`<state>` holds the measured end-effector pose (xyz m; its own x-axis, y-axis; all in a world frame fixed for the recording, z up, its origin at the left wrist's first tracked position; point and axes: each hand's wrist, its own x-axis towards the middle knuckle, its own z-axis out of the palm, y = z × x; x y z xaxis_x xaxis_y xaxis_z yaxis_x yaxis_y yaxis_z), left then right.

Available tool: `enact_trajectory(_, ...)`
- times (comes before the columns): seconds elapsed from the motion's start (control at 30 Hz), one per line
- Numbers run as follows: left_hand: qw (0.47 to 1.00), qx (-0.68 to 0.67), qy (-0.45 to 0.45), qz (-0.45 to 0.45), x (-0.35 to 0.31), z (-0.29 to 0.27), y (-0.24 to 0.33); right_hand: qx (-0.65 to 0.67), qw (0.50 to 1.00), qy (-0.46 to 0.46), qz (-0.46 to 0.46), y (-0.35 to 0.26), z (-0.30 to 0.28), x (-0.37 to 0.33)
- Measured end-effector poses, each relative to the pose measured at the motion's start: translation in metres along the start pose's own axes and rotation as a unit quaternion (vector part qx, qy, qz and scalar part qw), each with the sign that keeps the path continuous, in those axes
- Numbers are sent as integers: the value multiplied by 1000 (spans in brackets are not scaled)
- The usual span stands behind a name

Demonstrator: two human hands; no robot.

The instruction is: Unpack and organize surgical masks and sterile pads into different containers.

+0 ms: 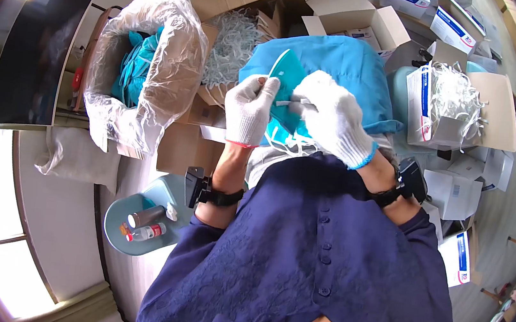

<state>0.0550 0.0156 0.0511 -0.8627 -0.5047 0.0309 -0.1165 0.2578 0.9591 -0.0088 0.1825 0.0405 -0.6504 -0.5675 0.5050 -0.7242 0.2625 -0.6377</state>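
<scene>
A teal folded face mask (287, 73) stands tilted between my two gloved hands, above a blue cloth-covered surface (329, 54). My left hand (249, 110), in a white knit glove, pinches the mask's left edge between thumb and fingers. From the right, my right hand (335, 116), also white-gloved, is closed against the mask's face. A thin pale strap runs from its fingertips across the mask; the exact grip is partly hidden by the glove. Under the hands, more teal material and loose white straps (292, 143) lie close to my lap.
At left stands a plastic-lined carton (174, 80) holding teal masks (136, 65). White straps fill a box (455, 101) at right and a heap (230, 45) behind my left hand. Open cartons (359, 19) crowd the back. A blue-grey stool (119, 211) bears a bottle (147, 232) and a tumbler (145, 217).
</scene>
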Motion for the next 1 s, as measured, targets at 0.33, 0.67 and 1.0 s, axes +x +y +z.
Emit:
enact_trajectory(0.33, 995, -28, 86, 49, 4, 12, -23, 422, 867, -71, 255, -15, -2, -2)
enact_trajectory(0.67, 993, -78, 83, 11, 35, -82, -40, -87, 981, -152, 82, 49, -32, -13)
enact_trajectory(1.0, 996, -65, 15, -54, 23, -61, -64, -111, 952, -281, 57, 31, 44, 32)
